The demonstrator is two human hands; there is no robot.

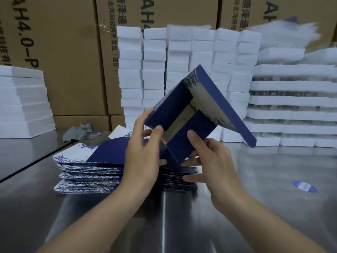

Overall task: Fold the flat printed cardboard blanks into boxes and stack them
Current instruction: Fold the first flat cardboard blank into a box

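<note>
Navy printed cardboard box (206, 99), half-folded — left hand (144, 154) and right hand (217, 161) both pinching it — could crease crooked under uneven pressure.

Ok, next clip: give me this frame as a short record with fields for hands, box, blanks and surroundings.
left hand: grips the box by its left flap
right hand: thumb on the lower flap, fingers beneath
box: blue, half-folded, tilted, held above the blanks
blanks: flat stack on the table, partly under the hands
background: white foam stacks, brown cartons
loose items: grey rag rear left, blue sticker on the right
finished boxes: none in view
</note>
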